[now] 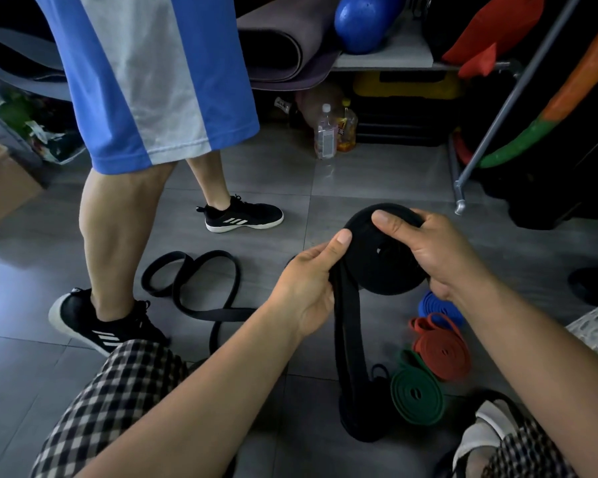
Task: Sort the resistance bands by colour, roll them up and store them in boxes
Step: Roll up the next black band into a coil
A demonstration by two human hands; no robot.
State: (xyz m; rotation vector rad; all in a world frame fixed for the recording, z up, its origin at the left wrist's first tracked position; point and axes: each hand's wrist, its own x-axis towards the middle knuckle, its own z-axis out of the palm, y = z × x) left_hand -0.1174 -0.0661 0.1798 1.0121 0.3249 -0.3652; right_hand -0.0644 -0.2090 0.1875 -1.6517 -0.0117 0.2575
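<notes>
Grey floor tiles (377, 174) fill a dim, cluttered storage room, seen from above by a seated person in checked shorts. Both hands are raised over the floor around a black band roll (384, 270), a thick disc wound nearly full. The right hand (435, 250) has a firm grip on the roll, thumb lying across its top face and fingers curled round the far edge. The left hand (308, 284) pinches the band's loose tail (349, 339) where it leaves the roll's left side; the tail hangs down to the floor. On the tiles below the right forearm lie three finished coils in a row, close together: a blue coil (435, 307) farthest, a red coil (442, 350) in the middle, a green coil (416, 395) nearest. To the left, another black band (201, 281) sprawls unrolled in loops beside a second person's legs (118, 236). A cardboard box (4, 188) sits at the far left edge.
</notes>
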